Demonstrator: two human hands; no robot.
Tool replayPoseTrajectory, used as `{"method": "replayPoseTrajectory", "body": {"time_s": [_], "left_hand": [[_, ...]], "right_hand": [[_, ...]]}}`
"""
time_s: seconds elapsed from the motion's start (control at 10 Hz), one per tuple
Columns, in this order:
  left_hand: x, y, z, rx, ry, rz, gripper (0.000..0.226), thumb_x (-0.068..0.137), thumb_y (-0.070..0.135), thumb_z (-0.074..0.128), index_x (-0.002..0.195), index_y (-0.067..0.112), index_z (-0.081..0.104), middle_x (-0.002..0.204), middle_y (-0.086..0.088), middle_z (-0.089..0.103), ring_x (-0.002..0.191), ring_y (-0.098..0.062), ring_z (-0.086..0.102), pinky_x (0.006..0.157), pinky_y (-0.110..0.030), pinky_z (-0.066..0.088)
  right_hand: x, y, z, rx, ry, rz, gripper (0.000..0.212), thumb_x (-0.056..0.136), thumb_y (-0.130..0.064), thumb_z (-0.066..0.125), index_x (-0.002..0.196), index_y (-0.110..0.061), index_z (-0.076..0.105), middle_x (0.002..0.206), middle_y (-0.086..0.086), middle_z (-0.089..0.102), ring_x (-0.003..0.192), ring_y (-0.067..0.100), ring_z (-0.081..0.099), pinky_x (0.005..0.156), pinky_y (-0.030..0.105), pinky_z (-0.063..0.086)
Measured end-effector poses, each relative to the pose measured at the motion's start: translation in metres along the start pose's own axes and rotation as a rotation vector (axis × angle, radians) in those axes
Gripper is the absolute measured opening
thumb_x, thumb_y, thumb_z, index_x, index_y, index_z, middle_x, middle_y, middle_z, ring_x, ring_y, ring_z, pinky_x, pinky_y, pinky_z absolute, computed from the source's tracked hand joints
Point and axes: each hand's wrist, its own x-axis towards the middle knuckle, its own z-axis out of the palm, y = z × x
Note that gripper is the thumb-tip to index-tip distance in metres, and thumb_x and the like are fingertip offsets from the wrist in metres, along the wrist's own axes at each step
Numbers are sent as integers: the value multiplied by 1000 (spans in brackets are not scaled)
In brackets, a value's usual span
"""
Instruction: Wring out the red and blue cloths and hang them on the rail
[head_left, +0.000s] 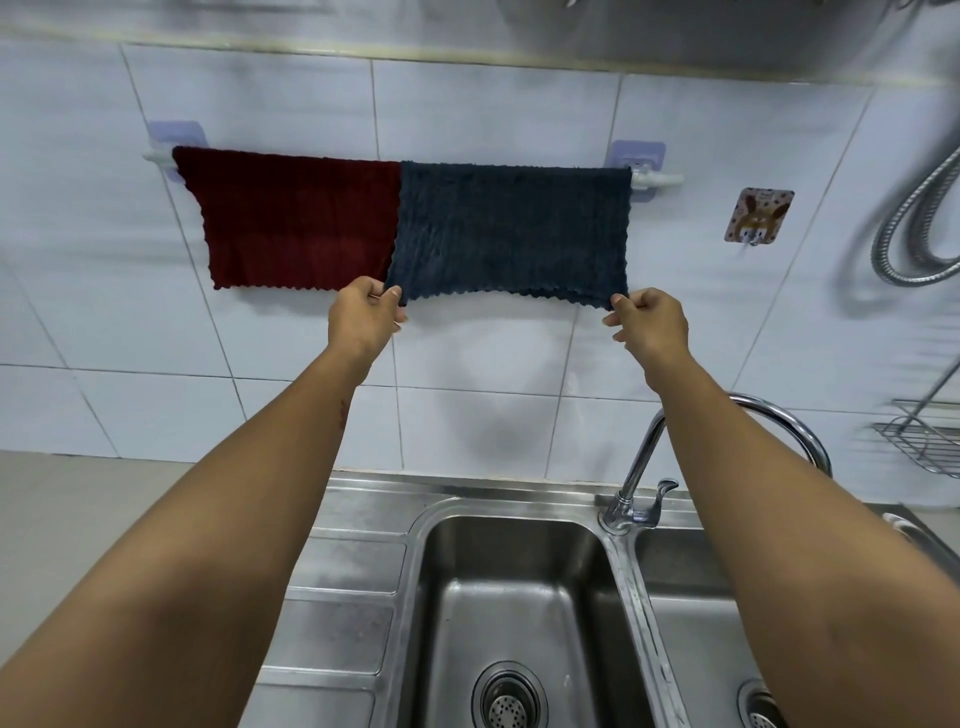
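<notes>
The blue cloth (511, 234) hangs over the white rail (655, 179) on the tiled wall, just beside the red cloth (293, 218). The left hand (366, 317) pinches its lower left corner; the right hand (649, 322) pinches its lower right corner, fingers curled closed.

no text, brand, number or label can be read anywhere in the frame. the one printed thing is a small square sticker hook (759, 215) on the wall tiles at the right of the frame; it carries a cartoon animal figure with long ears on a spotted ground, and a faint mark along its top edge is too small and blurred to make out.
</notes>
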Motion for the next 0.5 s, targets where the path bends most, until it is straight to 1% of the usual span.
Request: {"method": "replayPoseTrajectory", "body": {"time_s": [0.1, 0.2, 0.3, 0.4, 0.5], "left_hand": [[0, -3, 1, 4, -3, -16, 16, 98, 23, 51, 91, 9, 54, 75, -6, 65, 66, -14, 58, 76, -32, 52], [-3, -5, 1, 1, -7, -19, 15, 98, 23, 50, 92, 9, 53, 76, -7, 65, 69, -18, 58, 76, -33, 52], [-10, -5, -1, 27, -20, -22, 14, 99, 21, 48, 97, 9, 55, 86, -8, 66, 71, -18, 59, 70, -27, 51], [-17, -5, -2, 59, -41, -46, 16, 98, 18, 47, 101, 8, 58, 98, -9, 68, 72, -18, 61, 70, -28, 53], [-30, -8, 1, 170, -68, -61, 19, 96, 19, 43, 100, 10, 59, 100, -12, 71, 90, -28, 65, 86, -40, 54]], "right_hand": [[-2, 3, 0, -13, -10, 2, 18, 97, -29, 50, 91, -13, 55, 87, 1, 69, 64, 11, 58, 61, 24, 45], [-3, 4, -2, -14, -13, -1, 19, 97, -30, 50, 91, -12, 53, 87, 1, 69, 64, 12, 58, 58, 23, 43], [-8, 1, -4, -21, -23, -9, 19, 97, -30, 50, 91, -12, 53, 89, 3, 69, 64, 12, 58, 56, 23, 42], [-12, 2, -5, -30, -56, 8, 19, 96, -30, 52, 95, -12, 56, 93, 4, 70, 65, 12, 58, 57, 22, 42], [-21, 5, -7, -103, -94, 29, 22, 95, -31, 52, 100, -10, 58, 102, 6, 70, 77, 17, 62, 69, 28, 49]]}}
